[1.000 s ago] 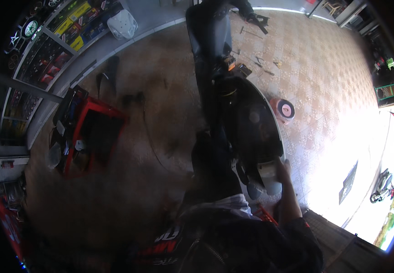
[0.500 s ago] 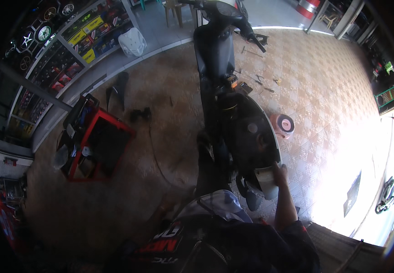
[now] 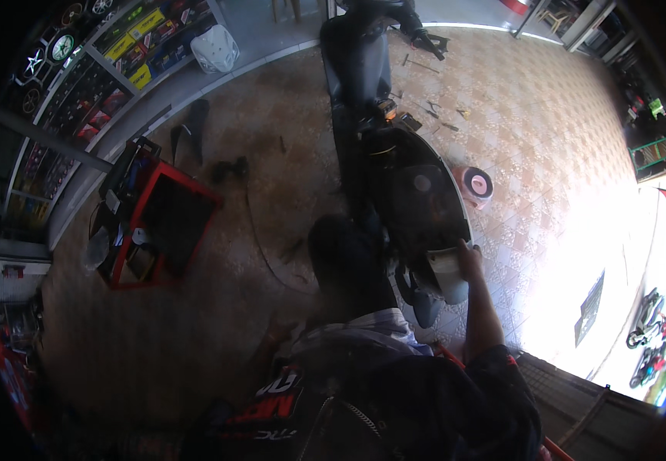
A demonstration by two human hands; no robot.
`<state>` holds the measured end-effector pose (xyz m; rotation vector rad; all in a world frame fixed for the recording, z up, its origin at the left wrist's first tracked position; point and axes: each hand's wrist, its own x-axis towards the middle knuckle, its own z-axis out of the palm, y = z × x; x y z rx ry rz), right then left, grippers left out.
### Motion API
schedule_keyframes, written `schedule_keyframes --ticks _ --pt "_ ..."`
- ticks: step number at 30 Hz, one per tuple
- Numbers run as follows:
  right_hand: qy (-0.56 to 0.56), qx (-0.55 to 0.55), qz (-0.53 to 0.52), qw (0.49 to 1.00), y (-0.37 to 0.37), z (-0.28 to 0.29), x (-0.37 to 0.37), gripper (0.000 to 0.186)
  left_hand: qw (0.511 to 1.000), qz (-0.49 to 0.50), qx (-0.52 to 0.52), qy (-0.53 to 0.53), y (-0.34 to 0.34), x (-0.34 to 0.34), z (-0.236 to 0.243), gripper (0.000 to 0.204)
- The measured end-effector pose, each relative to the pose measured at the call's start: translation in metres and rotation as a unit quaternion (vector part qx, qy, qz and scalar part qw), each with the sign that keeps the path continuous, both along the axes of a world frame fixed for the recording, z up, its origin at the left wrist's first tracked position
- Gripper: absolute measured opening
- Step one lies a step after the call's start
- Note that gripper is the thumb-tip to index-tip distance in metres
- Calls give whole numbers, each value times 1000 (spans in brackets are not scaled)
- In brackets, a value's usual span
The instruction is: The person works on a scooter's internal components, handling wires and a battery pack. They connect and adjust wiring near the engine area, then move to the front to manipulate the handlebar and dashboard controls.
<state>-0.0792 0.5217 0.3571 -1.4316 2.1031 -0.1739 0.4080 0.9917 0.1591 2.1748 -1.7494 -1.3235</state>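
A dark scooter [image 3: 357, 69] stands in front of me, its handlebar at the far end and its rear nearest me. The seat is off or raised, and a dark storage well [image 3: 423, 201] shows in the body. My right hand [image 3: 469, 260] is closed over the right edge of the pale tail panel [image 3: 446, 265], fingers partly hidden. Low on the left, in deep shadow, my left hand [image 3: 280, 332] is only dimly visible beside my leg; its fingers cannot be made out.
A red-framed tool cart [image 3: 194, 184] stands left, near a dark loose panel [image 3: 189, 132]. Several hand tools [image 3: 433, 111] lie right of the scooter. A pink ring-shaped thing [image 3: 477, 184] sits beside it. A white scooter panel [image 3: 215, 50] leans by the shelves [image 3: 117, 77].
The view has tilted, so the scooter, cart and floor sit higher in the picture. More of my bent leg shows. My right hand remains on the tail panel.
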Motion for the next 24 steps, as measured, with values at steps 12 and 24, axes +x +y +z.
schedule_keyframes --ticks 12,24 --pt "195 -105 132 966 0 22 56 73 984 -90 -120 -93 20 -2 -45 62" --pt "107 -264 319 904 -157 -49 197 71 907 357 138 176 -29 -2 -32 55"
